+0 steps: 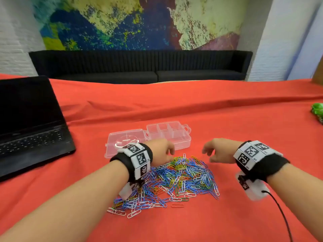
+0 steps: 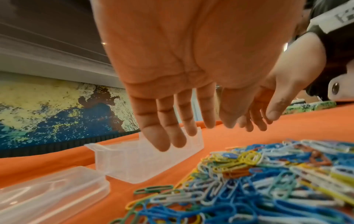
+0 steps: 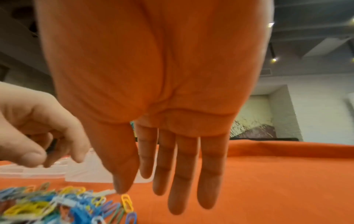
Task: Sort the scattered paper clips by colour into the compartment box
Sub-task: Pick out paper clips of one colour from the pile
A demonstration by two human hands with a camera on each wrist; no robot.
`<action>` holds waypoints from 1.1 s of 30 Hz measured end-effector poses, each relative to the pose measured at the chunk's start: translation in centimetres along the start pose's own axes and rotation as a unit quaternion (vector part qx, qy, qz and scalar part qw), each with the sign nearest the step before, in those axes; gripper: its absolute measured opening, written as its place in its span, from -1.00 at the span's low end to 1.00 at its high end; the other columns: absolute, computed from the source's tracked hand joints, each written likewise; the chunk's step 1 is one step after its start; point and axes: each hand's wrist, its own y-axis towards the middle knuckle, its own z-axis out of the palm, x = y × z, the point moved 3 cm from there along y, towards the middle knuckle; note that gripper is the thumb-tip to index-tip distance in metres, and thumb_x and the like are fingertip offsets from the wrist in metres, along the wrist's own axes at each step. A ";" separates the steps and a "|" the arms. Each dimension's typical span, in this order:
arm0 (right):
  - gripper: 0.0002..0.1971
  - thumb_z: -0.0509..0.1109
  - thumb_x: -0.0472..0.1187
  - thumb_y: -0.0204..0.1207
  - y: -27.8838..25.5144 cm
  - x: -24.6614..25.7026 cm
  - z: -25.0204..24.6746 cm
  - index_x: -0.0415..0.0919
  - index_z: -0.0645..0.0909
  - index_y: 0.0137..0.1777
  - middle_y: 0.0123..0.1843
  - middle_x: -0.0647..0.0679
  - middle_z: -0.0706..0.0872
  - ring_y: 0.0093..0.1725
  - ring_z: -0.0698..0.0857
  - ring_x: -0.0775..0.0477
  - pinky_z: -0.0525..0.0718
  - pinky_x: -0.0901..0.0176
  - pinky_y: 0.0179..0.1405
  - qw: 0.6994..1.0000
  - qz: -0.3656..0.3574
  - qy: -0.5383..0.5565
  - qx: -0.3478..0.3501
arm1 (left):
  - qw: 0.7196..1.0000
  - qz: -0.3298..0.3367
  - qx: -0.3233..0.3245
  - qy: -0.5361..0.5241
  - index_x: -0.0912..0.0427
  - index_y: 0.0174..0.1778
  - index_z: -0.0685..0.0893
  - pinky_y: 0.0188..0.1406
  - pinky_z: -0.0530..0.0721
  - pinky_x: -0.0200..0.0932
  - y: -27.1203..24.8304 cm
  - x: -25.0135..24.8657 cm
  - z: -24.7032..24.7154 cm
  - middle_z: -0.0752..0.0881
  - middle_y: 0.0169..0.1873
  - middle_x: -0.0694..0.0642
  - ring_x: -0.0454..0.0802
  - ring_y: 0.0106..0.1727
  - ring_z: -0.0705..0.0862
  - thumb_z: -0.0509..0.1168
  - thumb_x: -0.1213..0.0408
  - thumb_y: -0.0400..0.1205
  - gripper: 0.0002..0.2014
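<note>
Heaped on a red tablecloth (image 1: 227,119): a pile of paper clips (image 1: 176,179) in blue, white, yellow, green and red, with one red clip (image 1: 177,205) lying apart at its near edge. Just beyond the pile, a clear compartment box (image 1: 168,136), open, its lid (image 1: 125,142) flat on the cloth to the left, compartments bare as far as can be told. Poised above the far edge of the pile, left hand (image 1: 161,151) and right hand (image 1: 218,152), palms down, fingers (image 2: 162,136) loosely extended and slightly apart, holding nothing. Strapped to both wrists, black bands with printed markers. Off to the left, an open laptop (image 1: 29,123); at the far right edge, something green (image 1: 318,110); behind, a dark sofa (image 1: 139,67) under a painted wall.
</note>
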 end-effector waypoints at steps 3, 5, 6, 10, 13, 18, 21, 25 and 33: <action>-0.64 0.35 -0.24 0.52 0.1 -0.3 0.7 -0.13 0.61 0.33 0.21 -0.02 0.73 0.00 0.63 0.03 0.44 0.37 -0.06 1.000 0.014 0.014 0.013 | 1.000 -0.005 0.010 0.021 -0.01 0.28 0.60 0.19 0.60 -0.08 1.8 -0.9 1.0 0.66 0.24 0.03 0.05 0.22 0.64 0.29 0.04 0.62 -0.68; -0.66 0.36 -0.22 0.52 0.5 -0.4 1.7 -0.14 0.63 0.30 0.20 -0.04 0.74 0.14 0.68 -0.04 0.52 0.30 0.06 0.999 -0.001 0.004 0.041 | 0.998 -0.003 0.054 0.020 0.04 0.26 0.61 0.04 0.57 -0.19 2.7 -1.0 2.2 0.69 0.18 0.07 0.05 0.14 0.66 0.33 0.06 0.60 -0.68; -0.68 0.38 -0.21 0.51 0.7 -0.5 2.0 -0.14 0.65 0.27 0.18 -0.04 0.74 0.17 0.69 -0.06 0.55 0.27 0.11 0.999 -0.007 0.002 0.047 | 0.997 -0.003 0.071 0.017 0.08 0.22 0.63 -0.03 0.55 -0.21 2.9 -0.9 2.6 0.70 0.13 0.08 0.05 0.10 0.66 0.35 0.08 0.60 -0.69; -0.74 0.42 -0.15 0.50 1.7 -0.9 1.8 -0.13 0.70 0.17 0.04 -0.02 0.75 0.04 0.68 -0.05 0.56 0.26 0.02 0.999 -0.013 0.004 0.052 | 0.997 0.002 0.078 0.011 0.14 0.09 0.66 -0.17 0.50 -0.23 3.3 -0.7 2.5 0.71 -0.02 0.06 -0.02 -0.10 0.60 0.37 0.11 0.59 -0.76; -0.80 0.45 -0.14 0.47 2.5 -0.7 1.6 -0.12 0.72 0.07 0.02 -0.05 0.79 -0.09 0.65 -0.01 0.53 0.28 -0.09 0.999 -0.017 0.008 0.050 | 0.998 0.021 0.052 -0.017 0.11 0.04 0.67 -0.21 0.41 -0.26 3.4 -1.5 2.1 0.61 -0.18 -0.02 -0.07 -0.17 0.54 0.35 0.10 0.60 -0.80; -0.89 0.49 -0.08 0.42 1.4 -0.6 2.1 -0.07 0.71 -0.11 -0.32 0.11 0.66 -0.28 0.60 0.09 0.49 0.29 -0.32 0.997 -0.047 0.019 0.062 | 0.991 0.082 0.089 -0.053 0.01 0.07 0.66 -0.11 0.55 -0.16 3.7 -4.1 3.1 0.64 -0.17 -0.05 -0.02 -0.10 0.60 0.38 0.01 0.56 -0.76; -0.88 0.52 -0.14 0.38 0.0 -1.0 3.1 0.05 0.61 -0.22 -0.44 0.18 0.58 -0.44 0.52 0.28 0.41 0.48 -0.45 0.993 -0.052 0.044 0.092 | 0.989 0.110 0.103 0.003 -0.03 -0.02 0.67 -0.14 0.53 -0.16 4.0 -5.2 3.5 0.58 -0.25 -0.10 0.01 -0.10 0.59 0.37 0.04 0.55 -0.84; -0.88 0.46 -0.24 0.40 -1.0 -2.0 3.4 0.02 0.61 -0.22 -0.37 0.09 0.70 -0.48 0.53 0.32 0.43 0.51 -0.44 0.994 -0.041 0.062 0.086 | 0.981 0.129 0.143 0.033 0.05 -0.09 0.70 -0.20 0.49 -0.21 4.0 -5.2 3.2 0.55 -0.35 -0.10 -0.05 -0.23 0.52 0.37 0.15 0.55 -0.90; -0.96 0.47 -0.18 0.38 -1.1 -1.1 3.3 -0.07 0.68 -0.28 -0.55 0.16 0.54 -0.60 0.51 0.30 0.37 0.54 -0.51 0.997 -0.042 0.064 0.029 | 0.991 0.096 0.094 0.004 -0.02 -0.07 0.66 -0.21 0.48 -0.19 5.0 -7.1 3.6 0.53 -0.37 -0.12 -0.02 -0.21 0.53 0.37 0.02 0.53 -0.84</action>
